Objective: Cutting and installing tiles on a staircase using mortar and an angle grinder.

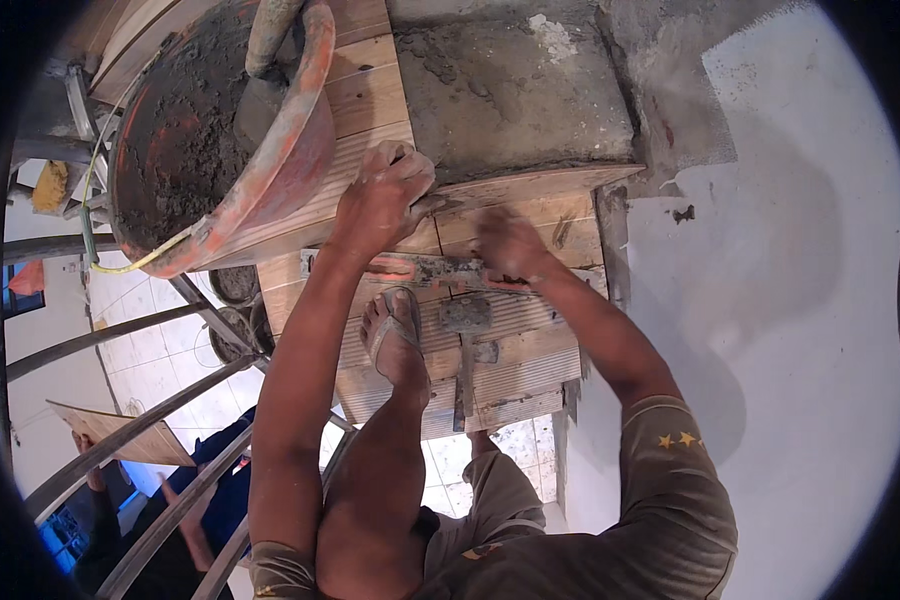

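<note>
My left hand (pixel 382 195) is closed on the left end of a narrow wood-look tile (pixel 540 186) standing on edge as a stair riser, fingers behind its top and thumb in front. Motion smears my right hand (pixel 510 245), just in front of the tile; its fingers cannot be made out. A dirty orange-and-grey spirit level (pixel 432 270) lies across the tread below, passing under my right wrist. Closer to me, a mallet (pixel 465 314) rests on the steps with its handle toward me. Behind the riser tile is a rough grey mortar bed (pixel 515 100).
An orange basin (pixel 305 150) of wet mortar stands at the upper left, a trowel (pixel 260 100) in it. A metal railing (pixel 160 420) runs along the left. Beyond it, another person's hand (pixel 82 440) holds a board (pixel 125 432). A white wall (pixel 770 300) closes the right side.
</note>
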Action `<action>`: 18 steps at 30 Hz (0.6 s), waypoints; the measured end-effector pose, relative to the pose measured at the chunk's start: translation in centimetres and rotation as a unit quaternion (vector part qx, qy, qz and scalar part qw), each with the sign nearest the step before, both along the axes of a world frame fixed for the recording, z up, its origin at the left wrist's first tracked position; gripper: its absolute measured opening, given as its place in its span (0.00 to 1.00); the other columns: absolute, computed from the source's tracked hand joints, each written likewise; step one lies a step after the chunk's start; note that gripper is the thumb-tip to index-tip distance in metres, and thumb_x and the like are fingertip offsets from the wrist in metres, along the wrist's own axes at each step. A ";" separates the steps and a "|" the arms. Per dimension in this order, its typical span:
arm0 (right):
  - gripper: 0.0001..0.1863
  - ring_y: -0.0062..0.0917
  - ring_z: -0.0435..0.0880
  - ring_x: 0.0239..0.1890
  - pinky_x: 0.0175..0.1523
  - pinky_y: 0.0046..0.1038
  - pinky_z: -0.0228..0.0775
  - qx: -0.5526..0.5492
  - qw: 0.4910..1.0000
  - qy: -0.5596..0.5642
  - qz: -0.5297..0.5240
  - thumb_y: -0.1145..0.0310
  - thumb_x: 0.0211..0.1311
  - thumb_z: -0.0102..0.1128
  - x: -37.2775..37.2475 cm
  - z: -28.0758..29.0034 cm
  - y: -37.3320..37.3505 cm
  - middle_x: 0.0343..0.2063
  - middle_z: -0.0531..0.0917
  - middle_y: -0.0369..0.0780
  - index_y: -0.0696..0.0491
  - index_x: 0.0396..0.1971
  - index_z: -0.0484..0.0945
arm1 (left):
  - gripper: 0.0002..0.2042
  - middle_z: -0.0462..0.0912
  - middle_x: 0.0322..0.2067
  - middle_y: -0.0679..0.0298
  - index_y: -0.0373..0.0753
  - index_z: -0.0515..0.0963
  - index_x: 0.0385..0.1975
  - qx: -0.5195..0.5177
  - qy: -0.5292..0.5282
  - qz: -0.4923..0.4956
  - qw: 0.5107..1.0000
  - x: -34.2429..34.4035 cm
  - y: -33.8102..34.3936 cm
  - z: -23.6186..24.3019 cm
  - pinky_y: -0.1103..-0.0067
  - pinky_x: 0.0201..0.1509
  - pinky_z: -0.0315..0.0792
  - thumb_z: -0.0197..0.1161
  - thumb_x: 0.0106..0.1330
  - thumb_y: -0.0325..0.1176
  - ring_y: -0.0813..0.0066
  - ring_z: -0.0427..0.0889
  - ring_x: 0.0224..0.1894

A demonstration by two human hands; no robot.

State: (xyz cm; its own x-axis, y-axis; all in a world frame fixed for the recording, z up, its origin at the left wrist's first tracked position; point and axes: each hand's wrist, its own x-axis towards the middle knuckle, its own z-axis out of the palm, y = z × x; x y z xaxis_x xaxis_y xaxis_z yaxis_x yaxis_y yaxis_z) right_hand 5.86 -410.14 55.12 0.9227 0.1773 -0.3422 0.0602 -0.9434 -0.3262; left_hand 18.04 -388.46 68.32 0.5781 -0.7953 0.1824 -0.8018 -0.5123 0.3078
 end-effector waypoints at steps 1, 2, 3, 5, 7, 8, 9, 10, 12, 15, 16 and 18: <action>0.14 0.44 0.76 0.62 0.67 0.41 0.64 -0.018 0.981 0.175 -0.082 0.60 0.57 0.67 -0.4 0.5 -0.8 0.59 0.80 0.49 0.49 0.41 0.87 | 0.18 0.77 0.51 0.73 0.46 0.83 0.46 0.007 -0.001 -0.001 1.000 0.0 0.1 0.0 0.67 0.57 0.80 0.73 0.53 0.31 0.62 0.71 0.60; 0.14 0.44 0.76 0.62 0.67 0.41 0.64 0.000 0.984 0.160 -0.077 0.60 0.57 0.67 -1.3 1.3 -2.2 0.59 0.80 0.49 0.49 0.41 0.87 | 0.17 0.77 0.51 0.72 0.46 0.83 0.46 0.014 -0.001 0.000 1.000 0.1 0.2 0.0 0.66 0.56 0.80 0.73 0.54 0.32 0.61 0.71 0.59; 0.11 0.42 0.75 0.63 0.68 0.42 0.62 -0.004 0.976 0.169 -0.136 0.62 0.55 0.68 -3.1 2.6 -3.9 0.56 0.81 0.47 0.47 0.38 0.88 | 0.17 0.77 0.51 0.72 0.46 0.83 0.46 0.017 0.005 0.002 1.000 0.2 0.2 -0.1 0.66 0.56 0.80 0.73 0.54 0.32 0.61 0.71 0.59; 0.09 0.41 0.74 0.64 0.70 0.44 0.60 -0.006 0.962 0.186 -0.197 0.64 0.53 0.69 -6.7 3.9 -3.7 0.53 0.82 0.45 0.46 0.34 0.89 | 0.16 0.78 0.50 0.71 0.45 0.83 0.45 -0.014 0.001 -0.016 1.000 0.3 0.2 -0.2 0.65 0.57 0.79 0.73 0.55 0.34 0.59 0.71 0.60; 0.19 0.40 0.72 0.65 0.70 0.50 0.59 0.044 0.990 0.017 -0.133 0.68 0.53 0.68 -9.9 4.2 -2.1 0.50 0.82 0.44 0.47 0.48 0.86 | 0.16 0.78 0.50 0.71 0.45 0.83 0.45 -0.009 0.014 -0.019 1.000 0.4 0.1 -0.2 0.65 0.57 0.78 0.73 0.55 0.34 0.59 0.71 0.60; 0.19 0.40 0.72 0.65 0.70 0.50 0.59 0.045 0.989 0.017 -0.137 0.68 0.53 0.68 -11.0 4.1 -1.4 0.50 0.82 0.44 0.47 0.48 0.86 | 0.15 0.78 0.49 0.71 0.45 0.83 0.44 -0.011 0.015 -0.023 1.000 0.4 0.0 -0.2 0.65 0.57 0.78 0.74 0.56 0.35 0.59 0.71 0.60; 0.24 0.41 0.73 0.65 0.69 0.50 0.59 0.016 0.994 -0.042 -0.099 0.69 0.54 0.67 -11.5 3.7 -0.9 0.51 0.81 0.45 0.48 0.54 0.81 | 0.15 0.79 0.49 0.70 0.45 0.84 0.44 -0.011 -0.007 -0.018 1.000 0.3 -0.1 -0.2 0.65 0.58 0.77 0.74 0.57 0.36 0.59 0.71 0.59; 0.30 0.41 0.73 0.64 0.69 0.50 0.60 -0.015 0.995 -0.079 -0.065 0.70 0.54 0.65 -11.6 3.3 -0.5 0.52 0.80 0.45 0.49 0.61 0.76 | 0.15 0.79 0.49 0.70 0.45 0.84 0.44 -0.010 -0.012 -0.022 1.000 0.4 -0.2 -0.1 0.65 0.58 0.77 0.74 0.57 0.36 0.59 0.71 0.59; 0.36 0.41 0.73 0.63 0.69 0.46 0.60 -0.036 0.991 -0.116 -0.063 0.73 0.53 0.64 -11.3 2.5 -0.4 0.53 0.79 0.46 0.51 0.67 0.68 | 0.16 0.79 0.50 0.70 0.45 0.84 0.45 -0.009 -0.002 0.000 1.000 0.2 -0.2 -0.2 0.66 0.59 0.77 0.74 0.58 0.38 0.59 0.71 0.59; 0.33 0.42 0.73 0.62 0.69 0.43 0.61 -0.036 0.995 -0.030 -0.088 0.73 0.55 0.61 -9.8 2.6 -1.2 0.54 0.78 0.46 0.53 0.65 0.70 | 0.16 0.79 0.51 0.70 0.46 0.84 0.46 0.000 0.005 -0.011 1.000 0.3 -0.2 -0.4 0.66 0.59 0.77 0.74 0.57 0.39 0.60 0.71 0.59; 0.32 0.41 0.73 0.62 0.69 0.43 0.61 -0.028 0.995 -0.031 -0.087 0.73 0.57 0.60 -9.3 3.0 -1.6 0.55 0.78 0.46 0.54 0.65 0.70 | 0.16 0.79 0.51 0.70 0.46 0.84 0.46 0.001 0.005 -0.010 1.000 0.2 -0.1 -0.4 0.66 0.59 0.77 0.74 0.57 0.39 0.60 0.71 0.59; 0.31 0.41 0.73 0.62 0.69 0.43 0.61 -0.022 0.996 -0.033 -0.084 0.74 0.58 0.58 -8.1 3.7 -2.0 0.55 0.78 0.45 0.55 0.65 0.70 | 0.17 0.79 0.51 0.70 0.46 0.84 0.46 0.002 0.010 0.007 1.000 0.1 0.0 -0.5 0.65 0.59 0.76 0.74 0.57 0.39 0.60 0.71 0.60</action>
State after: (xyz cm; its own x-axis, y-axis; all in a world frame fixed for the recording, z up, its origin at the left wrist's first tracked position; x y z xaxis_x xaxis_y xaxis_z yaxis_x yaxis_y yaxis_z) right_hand -2.26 -412.19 58.86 0.9591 0.0057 -0.2830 -0.0787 -0.9551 -0.2857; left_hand 18.11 -388.49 67.86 0.5919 -0.7882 0.1685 -0.7890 -0.5238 0.3212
